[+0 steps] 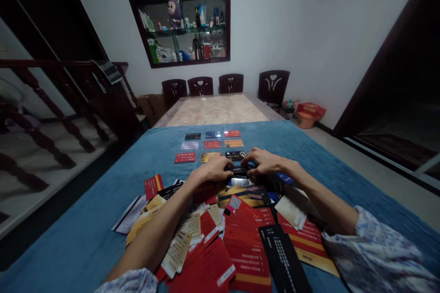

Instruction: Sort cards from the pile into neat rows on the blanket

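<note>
My left hand has its fingers curled onto the left end of a black card. Opposite it, my right hand grips the right end of that card, thumb and fingers bent. Just beyond the fingertips lies another black card, part of a grid with a gold card, a red card, an orange card and several others. Under my wrists and forearms spreads a loose heap of red cards, black cards and yellow cards, many overlapping.
A blue cloth covers the near part of the table; a patterned tabletop shows beyond it. Several dark chairs stand at the far side. Left is a wooden railing; an orange bucket sits on the floor at right.
</note>
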A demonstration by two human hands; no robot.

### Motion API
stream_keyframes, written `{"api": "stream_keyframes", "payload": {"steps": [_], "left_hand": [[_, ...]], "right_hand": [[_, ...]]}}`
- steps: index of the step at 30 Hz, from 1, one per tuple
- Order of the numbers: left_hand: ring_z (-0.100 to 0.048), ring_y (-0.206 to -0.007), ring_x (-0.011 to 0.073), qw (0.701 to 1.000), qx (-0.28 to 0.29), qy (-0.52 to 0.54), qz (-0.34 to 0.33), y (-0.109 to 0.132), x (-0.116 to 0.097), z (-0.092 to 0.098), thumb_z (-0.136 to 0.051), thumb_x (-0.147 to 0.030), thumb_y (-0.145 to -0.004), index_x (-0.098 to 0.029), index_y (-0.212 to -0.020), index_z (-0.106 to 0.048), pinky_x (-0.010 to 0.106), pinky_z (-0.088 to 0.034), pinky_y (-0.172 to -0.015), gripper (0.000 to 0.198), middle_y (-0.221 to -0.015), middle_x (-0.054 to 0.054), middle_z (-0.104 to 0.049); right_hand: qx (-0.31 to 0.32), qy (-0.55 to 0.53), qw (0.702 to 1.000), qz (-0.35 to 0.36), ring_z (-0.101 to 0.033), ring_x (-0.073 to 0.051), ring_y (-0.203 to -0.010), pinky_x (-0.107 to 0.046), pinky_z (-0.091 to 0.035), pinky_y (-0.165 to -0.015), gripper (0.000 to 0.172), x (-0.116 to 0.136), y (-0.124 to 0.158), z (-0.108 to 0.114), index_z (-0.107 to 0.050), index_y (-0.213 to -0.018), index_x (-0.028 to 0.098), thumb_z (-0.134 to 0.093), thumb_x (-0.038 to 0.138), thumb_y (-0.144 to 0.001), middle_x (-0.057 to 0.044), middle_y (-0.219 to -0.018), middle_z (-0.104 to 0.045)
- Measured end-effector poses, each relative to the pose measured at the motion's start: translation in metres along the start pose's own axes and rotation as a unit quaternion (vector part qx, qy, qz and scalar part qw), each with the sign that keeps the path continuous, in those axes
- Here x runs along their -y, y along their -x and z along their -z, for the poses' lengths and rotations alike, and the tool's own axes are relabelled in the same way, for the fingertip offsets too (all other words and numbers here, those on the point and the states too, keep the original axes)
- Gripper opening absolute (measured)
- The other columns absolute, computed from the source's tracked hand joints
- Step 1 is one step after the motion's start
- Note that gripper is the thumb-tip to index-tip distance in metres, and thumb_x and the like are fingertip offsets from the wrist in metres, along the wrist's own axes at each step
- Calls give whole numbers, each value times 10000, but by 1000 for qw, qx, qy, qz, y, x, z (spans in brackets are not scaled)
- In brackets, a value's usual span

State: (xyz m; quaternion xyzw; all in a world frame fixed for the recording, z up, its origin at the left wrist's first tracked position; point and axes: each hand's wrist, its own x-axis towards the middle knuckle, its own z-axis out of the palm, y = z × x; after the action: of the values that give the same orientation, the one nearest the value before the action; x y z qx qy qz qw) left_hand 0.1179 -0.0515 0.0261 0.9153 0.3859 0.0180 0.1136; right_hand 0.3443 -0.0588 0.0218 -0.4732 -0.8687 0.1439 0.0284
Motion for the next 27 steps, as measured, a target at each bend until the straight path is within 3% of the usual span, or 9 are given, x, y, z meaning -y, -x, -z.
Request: {"api": "stream_keyframes", "payload": {"steps": [6, 14, 27], "left_hand": [[-667, -906, 207, 999, -50, 20, -3, -3, 1, 0, -509, -164, -851, -212, -1008, -771, 258, -450, -791, 309, -990, 73, -763], [-624, -728, 162, 996, -91, 17, 5, -6, 0, 1, -474, -90, -820, -142, -807, -756, 234, -373, -652, 287, -812, 78, -741], [-670, -842, 197, 994, -101, 5, 38, -8, 4, -2, -476, -108, -798, -171, -933, -786, 259, -467, -766, 344, -940, 87, -770]], "right_hand": [[-32, 3, 999, 19, -597, -272, -1053, -345, -449, -906, 370, -7, -4, -3, -751, -1086, 232, -613, 245, -744, -70, -1060, -741], [-75, 7, 997, -13, -626, -247, -924, -314, -455, -813, 307, -11, -8, -10, -758, -1027, 203, -597, 201, -766, -95, -961, -739], [-110, -42, 993, -4, -673, -224, -849, -281, -457, -745, 262, -17, -12, -15, -758, -954, 182, -585, 178, -757, -67, -909, -758]]}}
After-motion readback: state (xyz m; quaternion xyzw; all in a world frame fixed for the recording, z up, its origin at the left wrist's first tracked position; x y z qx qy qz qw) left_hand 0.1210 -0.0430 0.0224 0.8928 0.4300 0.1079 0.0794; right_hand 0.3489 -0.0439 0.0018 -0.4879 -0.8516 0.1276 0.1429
